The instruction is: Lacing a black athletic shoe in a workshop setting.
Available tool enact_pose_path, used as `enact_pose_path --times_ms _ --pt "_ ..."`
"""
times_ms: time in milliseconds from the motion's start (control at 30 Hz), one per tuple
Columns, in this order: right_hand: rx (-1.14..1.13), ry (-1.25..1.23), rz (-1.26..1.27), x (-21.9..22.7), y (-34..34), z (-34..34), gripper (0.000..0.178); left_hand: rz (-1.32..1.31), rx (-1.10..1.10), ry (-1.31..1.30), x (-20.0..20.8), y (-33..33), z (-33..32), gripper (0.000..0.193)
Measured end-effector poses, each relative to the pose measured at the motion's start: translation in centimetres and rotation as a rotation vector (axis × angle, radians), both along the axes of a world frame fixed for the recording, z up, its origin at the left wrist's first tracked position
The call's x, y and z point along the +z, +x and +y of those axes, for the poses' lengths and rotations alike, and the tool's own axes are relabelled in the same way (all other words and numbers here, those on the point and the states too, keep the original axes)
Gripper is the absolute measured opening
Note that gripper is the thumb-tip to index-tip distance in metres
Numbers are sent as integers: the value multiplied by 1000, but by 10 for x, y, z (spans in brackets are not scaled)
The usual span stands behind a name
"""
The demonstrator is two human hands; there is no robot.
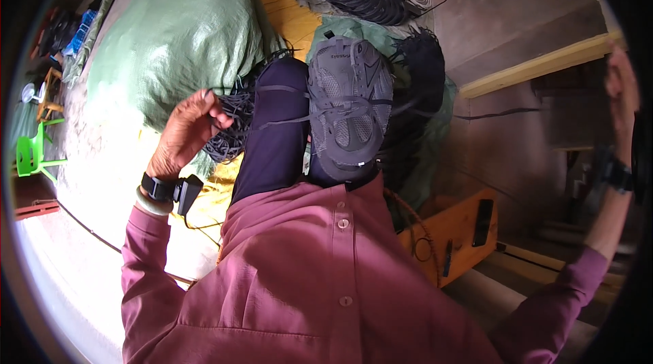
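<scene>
The grey shoe upper (350,106) sits right of my left hand (194,123), pinched seemingly on the lace (282,88); my right hand (622,89) is too blurred to tell. Uneven pulling could twist the upper.

Head camera, left of a side-by-side pair: wide fisheye, pitched down.
Looks along maroon shirt (292,248) at close range toward dark trousers (275,133) and grey shoe (350,109), upper centre; green chair (27,155) farther off, near left rim.
</scene>
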State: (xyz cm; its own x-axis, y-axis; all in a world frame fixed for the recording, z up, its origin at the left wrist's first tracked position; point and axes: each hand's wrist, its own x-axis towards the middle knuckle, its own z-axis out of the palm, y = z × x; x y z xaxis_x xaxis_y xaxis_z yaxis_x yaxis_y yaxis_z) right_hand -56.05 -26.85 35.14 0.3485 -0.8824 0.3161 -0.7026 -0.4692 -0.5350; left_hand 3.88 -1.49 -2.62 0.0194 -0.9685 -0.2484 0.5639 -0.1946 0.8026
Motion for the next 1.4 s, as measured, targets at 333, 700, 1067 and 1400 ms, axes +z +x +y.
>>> enact_pose_path --times_ms 333,700,1067,1400 --pt "128 592 -290 -289 182 71 20 -1408 126 -71 -81 -6 23 33" --pt "159 416 -307 -343 232 100 10 -1543 -330 -528 12 -108 -76 24" --pt "150 474 -201 -333 221 105 9 -562 0 301 5 -51 -77 24" --pt "157 350 -84 -335 225 108 10 -226 281 416 -73 15 -59 34"
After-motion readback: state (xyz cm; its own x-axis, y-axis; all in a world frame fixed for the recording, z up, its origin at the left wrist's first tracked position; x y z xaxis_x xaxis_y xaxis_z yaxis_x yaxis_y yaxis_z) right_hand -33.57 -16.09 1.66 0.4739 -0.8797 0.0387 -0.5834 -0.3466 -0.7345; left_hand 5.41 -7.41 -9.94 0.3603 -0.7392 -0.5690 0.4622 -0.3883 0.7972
